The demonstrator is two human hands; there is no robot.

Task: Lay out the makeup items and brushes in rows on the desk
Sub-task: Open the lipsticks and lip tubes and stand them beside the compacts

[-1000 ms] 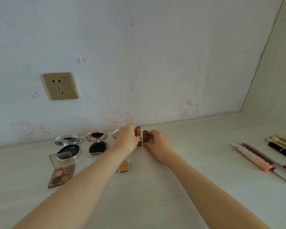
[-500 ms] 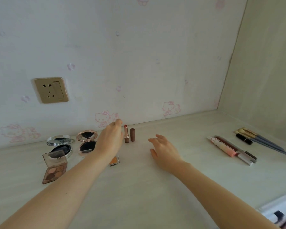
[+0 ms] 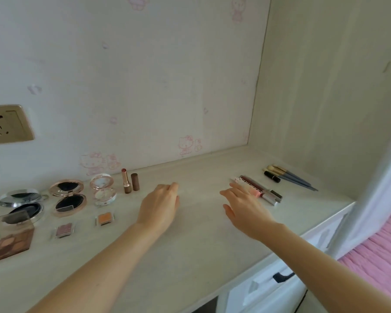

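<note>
Gold wall socket [image 3: 8,123] on the wallpaper to my left, pink cartoon-cat prints [image 3: 186,144] low on that wall, white drawer with a black handle [image 3: 281,276] below the tabletop, pink bedding [image 3: 379,251] at right

Compacts [image 3: 68,197] at your desk's [image 3: 190,249] left, lipstick [image 3: 126,181] just right of them, brushes [image 3: 289,176] far right.

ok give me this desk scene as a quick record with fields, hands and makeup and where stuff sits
left hand: open, over the desk, holds nothing
right hand: open, beside the tubes, holds nothing
lipstick: uncapped, upright, cap standing beside it
compacts: three, open, left of the lipstick
tubes: lying side by side, right side
brushes: far right, near the corner
desk: pale wood grain
</note>
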